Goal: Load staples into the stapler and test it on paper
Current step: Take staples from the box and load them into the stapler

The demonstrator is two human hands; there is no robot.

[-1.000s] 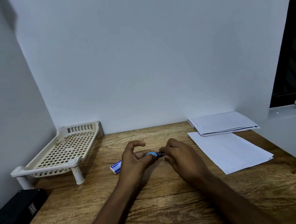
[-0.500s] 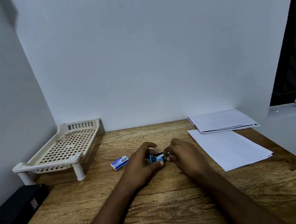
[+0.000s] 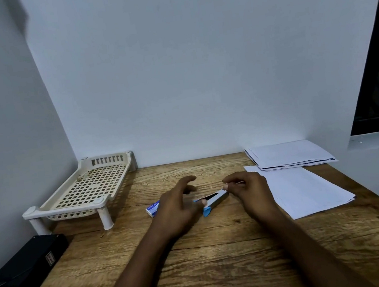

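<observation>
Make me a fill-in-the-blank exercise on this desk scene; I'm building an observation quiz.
1. The stapler lies on the table, its near end coloured ____.
2. While the right hand pinches a thin strip, the staple box lies beside the ____ hand.
3. The paper sheets lie on the table's ____ side.
4. The cream rack stands in the table's far-____ corner.
Missing words: blue; left; right; left.

Blue stapler (image 3: 216,200) on wooden table (image 3: 223,264), between left hand (image 3: 177,208) and right hand (image 3: 250,190), near paper (image 3: 310,191).
</observation>
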